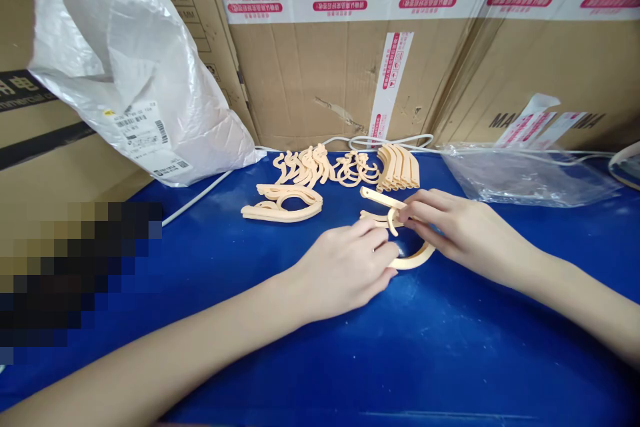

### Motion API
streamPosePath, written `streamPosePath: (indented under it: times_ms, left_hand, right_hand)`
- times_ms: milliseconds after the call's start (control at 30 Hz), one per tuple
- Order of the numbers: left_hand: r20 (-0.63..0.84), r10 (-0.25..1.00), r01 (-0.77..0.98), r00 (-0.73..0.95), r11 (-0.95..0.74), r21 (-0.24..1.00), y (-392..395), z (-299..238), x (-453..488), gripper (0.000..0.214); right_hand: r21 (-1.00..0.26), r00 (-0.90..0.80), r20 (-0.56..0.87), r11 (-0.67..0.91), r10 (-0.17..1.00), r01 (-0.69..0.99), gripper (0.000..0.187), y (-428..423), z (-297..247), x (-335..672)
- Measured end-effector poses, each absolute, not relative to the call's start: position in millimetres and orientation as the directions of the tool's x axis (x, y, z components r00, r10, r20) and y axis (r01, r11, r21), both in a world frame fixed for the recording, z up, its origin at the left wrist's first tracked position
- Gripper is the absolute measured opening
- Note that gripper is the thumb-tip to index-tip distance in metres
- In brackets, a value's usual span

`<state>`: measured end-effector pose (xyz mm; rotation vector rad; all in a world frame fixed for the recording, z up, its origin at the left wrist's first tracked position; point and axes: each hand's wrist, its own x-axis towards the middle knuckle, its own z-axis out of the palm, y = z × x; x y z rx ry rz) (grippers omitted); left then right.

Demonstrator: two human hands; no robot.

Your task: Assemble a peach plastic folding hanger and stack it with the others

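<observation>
Beige plastic parts of a folding clothes hanger are between my hands, over a blue tabletop (400, 347). My left hand (345, 263) is closed, its fingertips pinching the near side of the hanger (417, 259), whose curved arm shows below. From the right, my right hand (457, 220) grips a straight arm and a small curved hook (393, 221) at the middle. Fingers hide the joint where the parts meet. Left of them lie folded hanger pieces (283, 213). Behind are a pile of S-shaped hooks (305, 165), several curved hooks (357, 169) and a stack of hanger arms (399, 167).
A white plastic bag (150, 80) with a label stands at the left. Clear plastic wrap (530, 180) lies at the right. Cardboard boxes (320, 67) wall off the back, and a white cable (390, 141) runs along their foot.
</observation>
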<state>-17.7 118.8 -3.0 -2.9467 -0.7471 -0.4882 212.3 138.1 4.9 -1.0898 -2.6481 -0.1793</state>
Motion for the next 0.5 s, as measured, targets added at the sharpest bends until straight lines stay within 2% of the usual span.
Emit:
streamPosePath:
  times_ms: [133,200,367,500]
  left_hand:
    - [0.338,0.56,0.497,0.756,-0.828,0.26,128,-5,-24,0.017]
    - [0.32,0.59,0.497,0.741,-0.803,0.329,131,-7,-26,0.024]
    - [0.173,0.606,0.523,0.776,-0.773,0.36,132,-14,-28,0.074]
    - [0.119,0.662,0.603,0.74,-0.731,0.319,130,-16,-28,0.08]
  right_hand:
    - [0.171,-0.685,0.305,0.67,0.661,0.722,0.022,140,9,214]
    - [0.233,-0.684,0.314,0.645,0.659,0.728,0.022,139,11,215]
    - [0.3,-0.673,0.314,0.602,0.67,0.74,0.027,140,14,218]
    - [0.308,-0.663,0.3,0.589,0.686,0.748,0.026,142,13,219]
